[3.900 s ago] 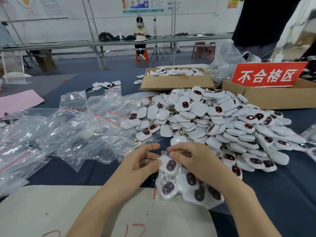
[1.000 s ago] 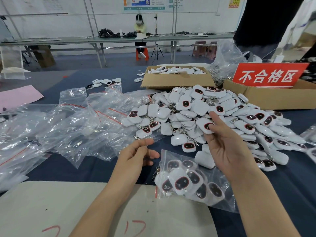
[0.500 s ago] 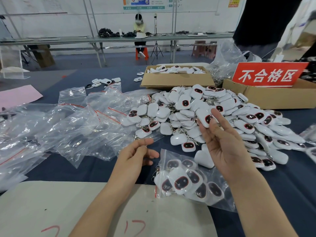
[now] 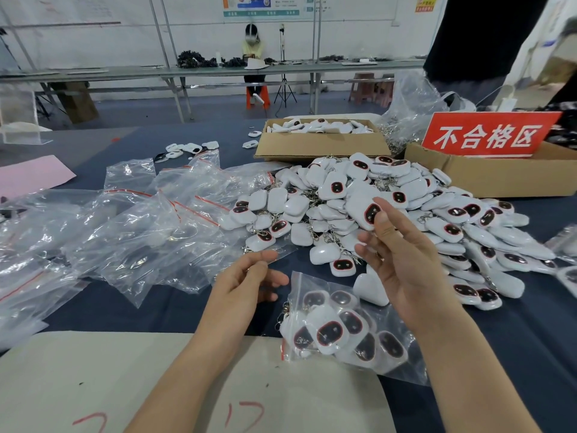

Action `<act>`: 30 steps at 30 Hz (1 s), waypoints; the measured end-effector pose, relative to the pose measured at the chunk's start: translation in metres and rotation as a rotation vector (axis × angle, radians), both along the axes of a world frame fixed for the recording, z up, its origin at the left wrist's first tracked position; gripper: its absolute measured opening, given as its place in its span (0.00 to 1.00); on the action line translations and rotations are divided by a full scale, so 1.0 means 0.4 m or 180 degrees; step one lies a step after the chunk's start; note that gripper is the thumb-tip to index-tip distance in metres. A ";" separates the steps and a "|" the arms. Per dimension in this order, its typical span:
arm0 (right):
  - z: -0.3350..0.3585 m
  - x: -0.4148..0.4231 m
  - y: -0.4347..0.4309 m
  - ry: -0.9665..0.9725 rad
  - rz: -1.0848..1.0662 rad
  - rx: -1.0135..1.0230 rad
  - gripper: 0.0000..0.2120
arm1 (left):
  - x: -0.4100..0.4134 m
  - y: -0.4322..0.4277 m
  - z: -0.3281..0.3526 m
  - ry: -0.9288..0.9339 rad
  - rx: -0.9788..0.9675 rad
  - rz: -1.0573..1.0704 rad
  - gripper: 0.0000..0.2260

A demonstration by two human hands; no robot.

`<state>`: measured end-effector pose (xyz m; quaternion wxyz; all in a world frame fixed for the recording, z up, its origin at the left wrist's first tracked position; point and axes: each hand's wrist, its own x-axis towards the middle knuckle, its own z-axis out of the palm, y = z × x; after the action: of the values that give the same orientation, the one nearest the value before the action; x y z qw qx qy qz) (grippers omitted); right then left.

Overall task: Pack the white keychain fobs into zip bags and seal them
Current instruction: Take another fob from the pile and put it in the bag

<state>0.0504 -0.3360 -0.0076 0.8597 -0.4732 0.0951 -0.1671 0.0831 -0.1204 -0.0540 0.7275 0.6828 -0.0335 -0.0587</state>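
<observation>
**While a Bag Is Lying Part Full, a Packer Is Holding Up One More Fob**

While a part-filled zip bag [image 4: 343,332] is lying between the wrists, half on a beige board [image 4: 93,385], the right hand [image 4: 402,264] is holding a single white fob [image 4: 363,210] just above the pile [image 4: 452,226]. It is pinching the fob at its fingertips, apparently to add it to the bag. The left hand [image 4: 246,285] is hovering beside the bag's red-striped edge, fingers loose and holding nothing, likely waiting to open the mouth. More empty bags [image 4: 125,229] are lying within its reach. Whether the bag is sealed is proving hard to tell, and the fingers are partly masking the pinch itself.
</observation>
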 end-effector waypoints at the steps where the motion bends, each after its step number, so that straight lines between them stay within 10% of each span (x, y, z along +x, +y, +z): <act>1: -0.003 -0.001 0.001 -0.0009 0.0078 -0.0231 0.15 | -0.002 -0.001 0.002 -0.0043 -0.0051 0.0010 0.13; 9: -0.017 -0.001 0.042 -0.0252 0.0294 -0.2557 0.13 | -0.031 -0.015 0.021 -0.0847 0.0008 0.0069 0.10; 30: 0.050 0.076 0.039 -0.0257 0.0977 -0.3033 0.06 | -0.016 -0.017 0.004 -0.0898 -0.0130 0.0270 0.05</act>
<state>0.0807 -0.3204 0.0122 0.5657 -0.8149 -0.0957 -0.0818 0.0766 -0.1270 -0.0522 0.7312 0.6701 -0.1077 0.0694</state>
